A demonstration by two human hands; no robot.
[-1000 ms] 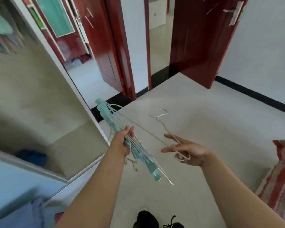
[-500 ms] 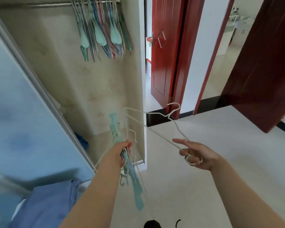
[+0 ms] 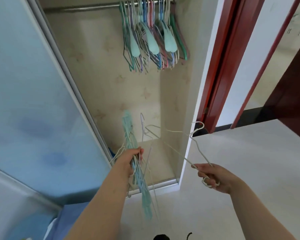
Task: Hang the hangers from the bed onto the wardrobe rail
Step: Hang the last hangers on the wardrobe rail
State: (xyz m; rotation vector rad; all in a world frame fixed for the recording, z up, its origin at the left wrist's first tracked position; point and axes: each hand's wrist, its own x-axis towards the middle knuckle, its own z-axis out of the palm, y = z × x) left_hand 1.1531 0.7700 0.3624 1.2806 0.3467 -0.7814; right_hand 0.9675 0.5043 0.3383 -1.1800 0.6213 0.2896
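My left hand (image 3: 131, 161) grips a bundle of hangers (image 3: 146, 198), teal plastic and thin wire ones, in front of the open wardrobe. My right hand (image 3: 215, 177) holds one white wire hanger (image 3: 196, 149) by a corner, its hook pointing up towards the wardrobe's edge. High at the top runs the metal wardrobe rail (image 3: 83, 8). Several coloured hangers (image 3: 152, 40) hang on its right part.
A blue sliding wardrobe door (image 3: 29, 94) fills the left. The white wardrobe side panel (image 3: 199, 94) stands between the hands and the red door frame (image 3: 227, 63). Pale floor (image 3: 241, 161) lies to the right. Blue fabric (image 3: 66, 222) shows at the lower left.
The view has swung up and left from the doorway to the wardrobe interior and rail. My right hand's fingers have closed round the single wire hanger, which is drawn apart from the bundle.
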